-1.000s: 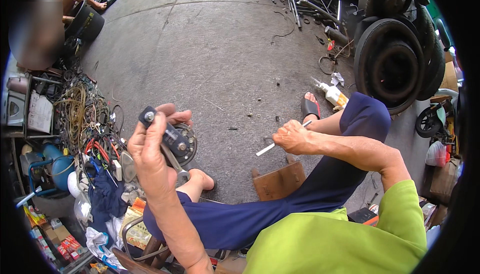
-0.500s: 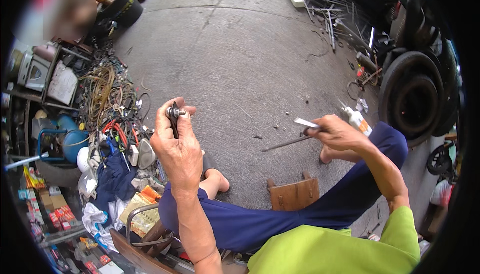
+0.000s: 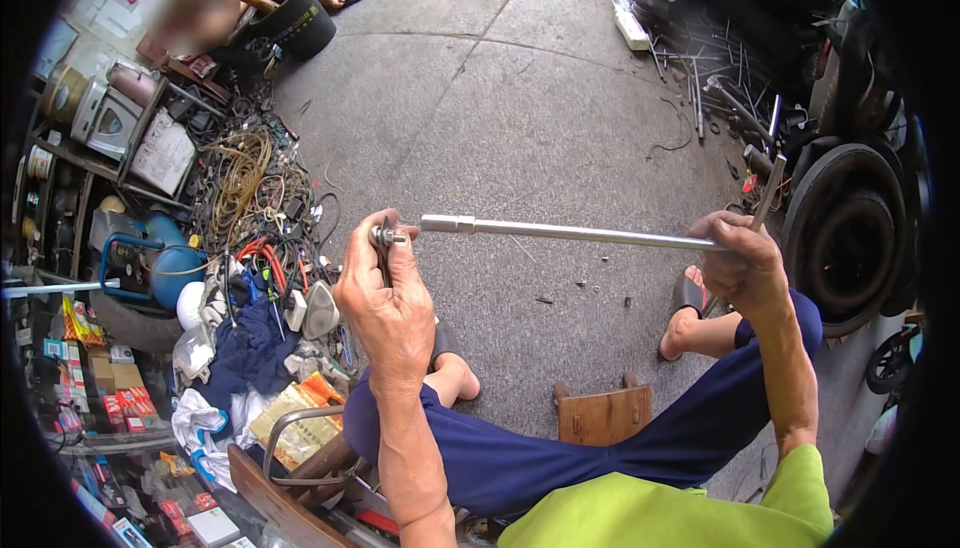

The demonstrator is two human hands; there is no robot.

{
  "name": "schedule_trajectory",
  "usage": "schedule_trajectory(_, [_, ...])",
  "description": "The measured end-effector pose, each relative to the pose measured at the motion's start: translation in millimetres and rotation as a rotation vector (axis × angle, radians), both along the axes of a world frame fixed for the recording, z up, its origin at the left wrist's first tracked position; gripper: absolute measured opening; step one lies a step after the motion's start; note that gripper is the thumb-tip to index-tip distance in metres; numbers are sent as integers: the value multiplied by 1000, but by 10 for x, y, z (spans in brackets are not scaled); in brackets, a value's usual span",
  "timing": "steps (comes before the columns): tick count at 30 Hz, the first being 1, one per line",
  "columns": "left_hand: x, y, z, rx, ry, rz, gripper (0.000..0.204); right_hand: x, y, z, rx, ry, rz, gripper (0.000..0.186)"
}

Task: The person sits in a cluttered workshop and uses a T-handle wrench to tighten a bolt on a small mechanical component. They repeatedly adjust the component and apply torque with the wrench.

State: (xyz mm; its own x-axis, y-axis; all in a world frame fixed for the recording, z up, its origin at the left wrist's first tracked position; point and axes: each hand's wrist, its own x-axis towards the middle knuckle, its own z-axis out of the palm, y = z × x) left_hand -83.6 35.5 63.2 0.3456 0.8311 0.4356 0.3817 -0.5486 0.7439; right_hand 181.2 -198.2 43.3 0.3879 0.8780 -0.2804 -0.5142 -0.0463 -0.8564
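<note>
My left hand (image 3: 385, 303) is raised in front of me, fingers closed around a small dark metal part with a bolt end (image 3: 386, 238) sticking out toward the right. My right hand (image 3: 735, 263) grips the T-handle end of a long silver socket wrench (image 3: 570, 233). The wrench lies level between the hands, and its socket tip (image 3: 447, 224) sits just right of the bolt end, almost touching it. I sit with blue-trousered legs spread over a grey concrete floor (image 3: 520, 118).
A heap of cables, tools and rags (image 3: 255, 248) lies at my left, beside a blue tank (image 3: 165, 258) and boxed goods. A small wooden stool (image 3: 600, 413) stands between my legs. Tyres (image 3: 850, 233) and metal rods (image 3: 700, 88) fill the right. Another person sits far back left by a tyre (image 3: 295, 23).
My right hand swung the long wrench up from pointing low to level, bringing its socket tip to the part. My left hand stayed raised with the part, turning slightly.
</note>
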Motion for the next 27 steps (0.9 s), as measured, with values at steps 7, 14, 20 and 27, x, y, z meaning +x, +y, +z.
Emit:
schedule_trajectory(7, [-8,36,-13,98,-52,21,21,4,-15,15,105,66,64,37])
schedule_trajectory(14, [6,8,-2,103,-120,8,21,-16,12,19,114,59,73,37])
schedule_trajectory(20, [30,13,14,161,-125,24,21,-16,-2,6,138,93,64,37])
schedule_trajectory(27, [10,13,-12,186,-101,1,29,-27,-2,-9,144,147,55,36])
